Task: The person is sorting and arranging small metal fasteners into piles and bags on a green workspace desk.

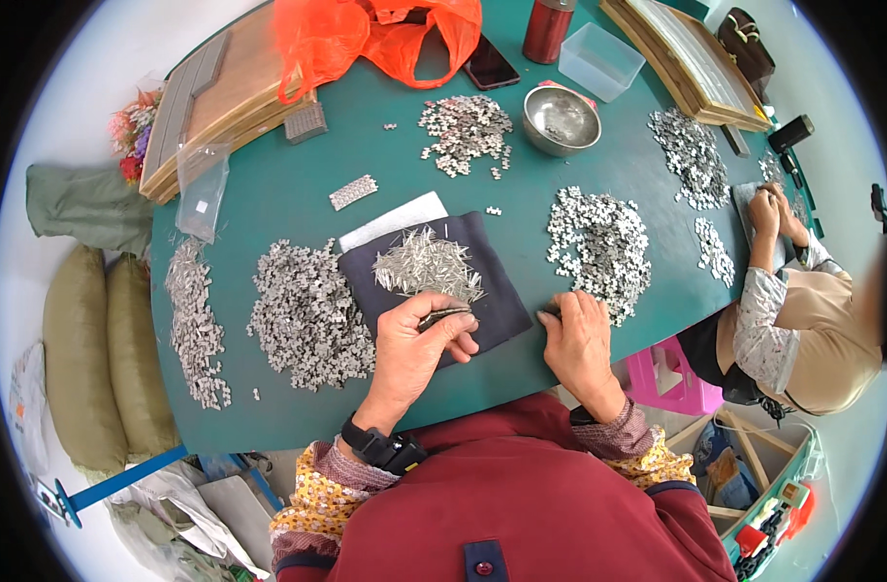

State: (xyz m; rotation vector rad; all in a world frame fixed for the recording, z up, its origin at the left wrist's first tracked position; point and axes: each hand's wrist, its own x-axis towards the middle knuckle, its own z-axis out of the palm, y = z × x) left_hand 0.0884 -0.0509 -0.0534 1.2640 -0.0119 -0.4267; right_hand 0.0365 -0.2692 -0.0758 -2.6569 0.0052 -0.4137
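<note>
My left hand [411, 347], with a black band on its wrist, is closed around a short dark metal strip [441, 317] held between thumb and fingers. It hovers over the near edge of a dark cloth [506, 296] that bears a heap of thin silvery pins [429, 267]. To the right, my right hand [581, 349] is down by the table, fingers curled and thumb pressed in. What its fingertips hold, if anything, is too small to tell. Just beyond it lies a pile of small metal link pieces [598, 238]. A bigger pile of similar pieces [307, 315] spreads left of the cloth.
Farther back on the green table [356, 145] are another pile of pieces [466, 131], a metal bowl [562, 121], a clear plastic box [601, 63], a phone [490, 66] and an orange bag [337, 44]. Wooden trays [220, 107] stand at left. A person [802, 320] works at right.
</note>
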